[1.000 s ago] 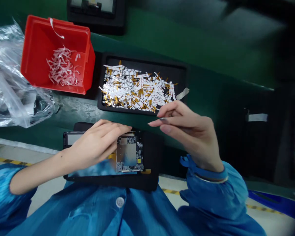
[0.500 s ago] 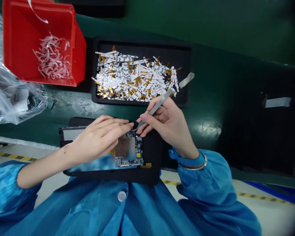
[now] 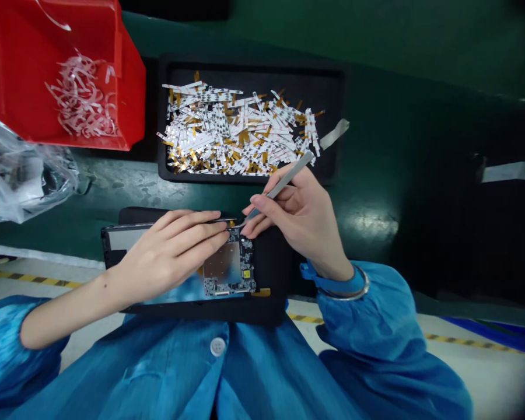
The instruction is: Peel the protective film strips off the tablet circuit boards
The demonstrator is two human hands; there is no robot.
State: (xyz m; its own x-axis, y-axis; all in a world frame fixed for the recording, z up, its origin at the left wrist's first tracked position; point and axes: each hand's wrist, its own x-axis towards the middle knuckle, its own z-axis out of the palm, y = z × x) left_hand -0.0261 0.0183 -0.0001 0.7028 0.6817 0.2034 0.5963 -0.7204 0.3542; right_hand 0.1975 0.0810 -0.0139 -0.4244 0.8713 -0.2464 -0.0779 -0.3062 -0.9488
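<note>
Here, from the head camera: the left hand (image 3: pixel 170 254) rests, fingers (image 3: pixel 192 232) pressed together, on the edge of a circuit board (image 3: pixel 230 262) in a black tablet housing (image 3: pixel 266 262) — the right hand (image 3: pixel 300 219) pinching steel tweezers (image 3: pixel 284 185), tips at the board, below a black tray (image 3: pixel 249 64) of flex-cable strips (image 3: pixel 240 131)

Black tray (image 3: pixel 251 63) of flex-cable strips (image 3: pixel 238 131); left of tray: red plastic bin (image 3: pixel 26 76) of white film scraps (image 3: pixel 81 96), clear plastic bag (image 3: pixel 17 181).
</note>
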